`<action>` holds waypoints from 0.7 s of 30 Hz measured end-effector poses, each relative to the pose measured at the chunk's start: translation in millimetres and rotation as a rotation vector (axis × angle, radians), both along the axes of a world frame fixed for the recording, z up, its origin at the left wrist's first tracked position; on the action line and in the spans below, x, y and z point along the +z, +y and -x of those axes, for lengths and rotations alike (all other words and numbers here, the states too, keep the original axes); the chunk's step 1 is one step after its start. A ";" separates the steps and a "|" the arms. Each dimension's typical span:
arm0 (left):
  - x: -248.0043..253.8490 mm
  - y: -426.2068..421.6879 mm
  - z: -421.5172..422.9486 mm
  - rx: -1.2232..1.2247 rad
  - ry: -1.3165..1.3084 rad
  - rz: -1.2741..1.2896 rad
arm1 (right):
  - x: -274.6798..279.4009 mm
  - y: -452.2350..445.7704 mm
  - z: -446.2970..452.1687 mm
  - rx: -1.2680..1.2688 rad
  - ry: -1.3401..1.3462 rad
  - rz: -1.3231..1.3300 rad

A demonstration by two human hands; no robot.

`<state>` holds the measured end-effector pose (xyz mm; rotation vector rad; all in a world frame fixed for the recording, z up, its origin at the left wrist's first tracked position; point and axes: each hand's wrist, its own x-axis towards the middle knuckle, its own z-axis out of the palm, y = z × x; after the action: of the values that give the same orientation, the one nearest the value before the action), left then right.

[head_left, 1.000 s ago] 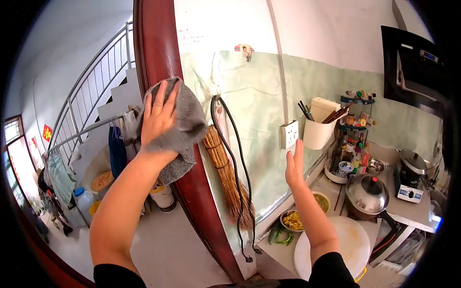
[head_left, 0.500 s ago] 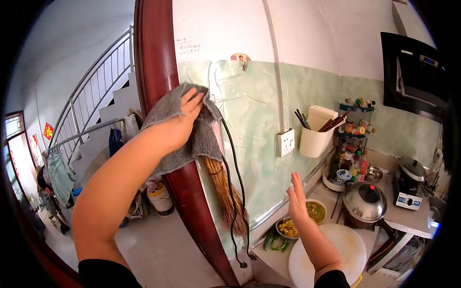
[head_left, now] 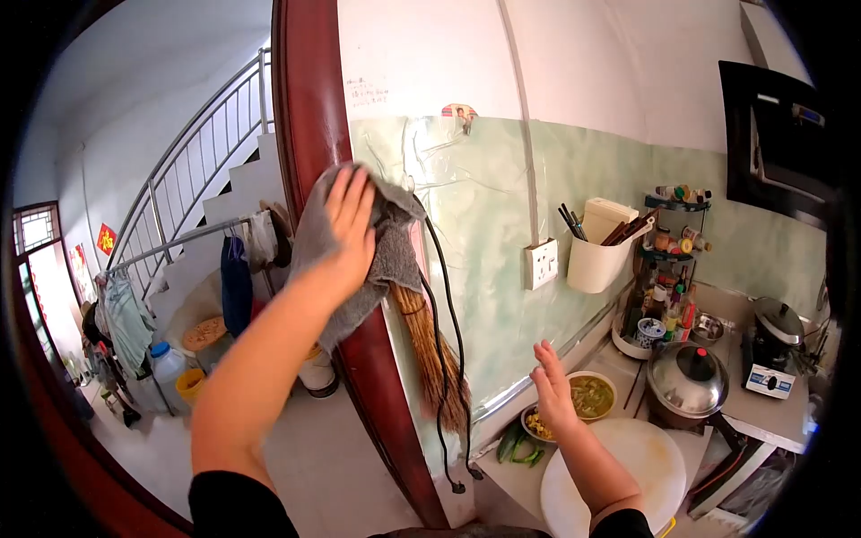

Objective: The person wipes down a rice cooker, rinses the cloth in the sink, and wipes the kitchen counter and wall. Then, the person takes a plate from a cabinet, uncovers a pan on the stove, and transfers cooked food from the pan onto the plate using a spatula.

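Observation:
My left hand (head_left: 348,238) lies with straight fingers against a grey towel (head_left: 396,247), which hangs beside the dark red door frame (head_left: 314,108). The towel bunches and folds around the hand. Below it hangs a straw brush (head_left: 429,359), with a black cable (head_left: 442,260) looping down alongside. My right hand (head_left: 553,392) is held up in the air with its fingers extended and nothing in it. In the view it overlaps the edges of a bowl of yellow food (head_left: 536,423) and a bowl of greenish soup (head_left: 594,396).
A round white chopping board (head_left: 650,457) and green peppers (head_left: 518,448) lie on the counter. A lidded wok (head_left: 686,381) stands to the right, near a small cooker (head_left: 767,366). On the wall are a utensil holder (head_left: 596,264) and a socket (head_left: 542,264). Stairs (head_left: 242,193) rise at left.
My left hand has turned more upright and pushed across the towel, which is folded differently. My right hand has lowered slightly. The view has shifted a little to the left.

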<state>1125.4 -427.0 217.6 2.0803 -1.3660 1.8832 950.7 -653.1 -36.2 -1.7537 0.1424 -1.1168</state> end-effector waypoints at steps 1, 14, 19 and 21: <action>-19.1 6.4 -4.5 -0.092 0.008 0.090 | 1.3 4.3 1.1 -0.006 -0.013 0.066; -81.1 15.9 -44.5 -0.382 0.808 0.330 | 35.7 139.8 -33.5 0.358 -0.107 0.585; 66.8 -6.5 -71.1 -1.139 1.084 0.687 | 19.1 163.9 -46.9 0.408 -0.085 0.541; 114.5 -7.2 -61.8 -0.793 0.686 0.709 | 15.3 163.4 -48.4 0.421 -0.059 0.490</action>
<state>1187.2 -434.2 332.1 1.3143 -0.9223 0.9629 999.2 -489.7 -21.0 -2.0457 -0.5571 -0.9346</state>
